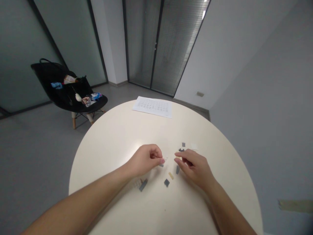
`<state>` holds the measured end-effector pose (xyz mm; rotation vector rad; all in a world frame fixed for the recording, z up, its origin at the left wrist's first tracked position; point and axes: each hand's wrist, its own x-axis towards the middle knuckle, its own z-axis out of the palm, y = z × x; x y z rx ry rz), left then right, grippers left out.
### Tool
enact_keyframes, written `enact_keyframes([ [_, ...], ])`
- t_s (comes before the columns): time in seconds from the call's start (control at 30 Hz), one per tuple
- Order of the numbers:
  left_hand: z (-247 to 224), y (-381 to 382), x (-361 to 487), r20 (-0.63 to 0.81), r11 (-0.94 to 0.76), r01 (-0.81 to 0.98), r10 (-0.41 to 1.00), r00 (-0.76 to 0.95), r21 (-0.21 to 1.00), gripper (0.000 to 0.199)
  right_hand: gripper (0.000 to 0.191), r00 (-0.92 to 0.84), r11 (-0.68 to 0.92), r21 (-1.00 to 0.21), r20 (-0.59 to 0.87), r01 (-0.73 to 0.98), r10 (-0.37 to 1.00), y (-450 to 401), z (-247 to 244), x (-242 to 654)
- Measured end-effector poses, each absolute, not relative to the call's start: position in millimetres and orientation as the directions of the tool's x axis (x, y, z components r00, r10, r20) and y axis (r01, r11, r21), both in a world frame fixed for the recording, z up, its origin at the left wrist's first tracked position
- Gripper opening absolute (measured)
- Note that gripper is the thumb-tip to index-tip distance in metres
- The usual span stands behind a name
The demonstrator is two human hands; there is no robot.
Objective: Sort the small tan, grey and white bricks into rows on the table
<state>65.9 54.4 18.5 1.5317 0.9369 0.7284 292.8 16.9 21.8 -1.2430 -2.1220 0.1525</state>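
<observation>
Far left, a frosted glass partition (70,29) in dark framing, above a grey floor (22,156). In front of it, a black shell chair (41,76) on wooden legs, its seat heaped with a black bag (81,86) and small, brightly coloured packets (96,96). Next, a white column (111,39), then glass panels (141,39) in a dark frame, with slatted blinds behind.

Across the lower centre, a round, cream-coloured desk (110,140), smooth and softly reflective. On its near left part, a pale studded piece (137,184) just beside a long grey brick (143,185). Above these, the left hand (146,160), thumb and forefinger pinched together on a small white piece (166,159). At the far edge, a printed sheet of paper (153,107), text too blurred to read. Between the hands and nearer the viewer, a dark grey square plate (166,182) and a narrow tan tile (171,176). Then a grey piece (177,169) beside the right hand (192,163), thumb and forefinger slightly parted; impossible to tell whether gripping anything. Just beyond, a dark notched piece (181,150), a small grey square (183,144) and a flat white piece (194,147).

Right, a plain pale wall (244,81) with a low socket plate (200,94) and, far right, a strip of tape (295,205).
</observation>
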Motion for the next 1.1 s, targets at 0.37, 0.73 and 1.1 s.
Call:
enact_keyframes([
  [0.37,12.9,53.8,71.2,-0.086,0.109,-0.028,0.892,0.444,0.994,0.023,0.036,-0.392,0.630,-0.312,0.567,0.711,0.724,11.5,14.5,275.8],
  [0.73,13.9,52.4,72.2,-0.095,0.117,-0.017,0.877,0.472,0.993,0.023,0.033,-0.406,0.650,-0.313,0.576,0.692,0.710,12.7,12.4,275.8],
  [1.1,19.4,55.4,67.8,-0.040,0.037,0.016,0.900,0.434,0.999,0.023,0.029,-0.337,0.528,-0.345,0.482,0.776,0.809,14.1,25.0,298.3],
])
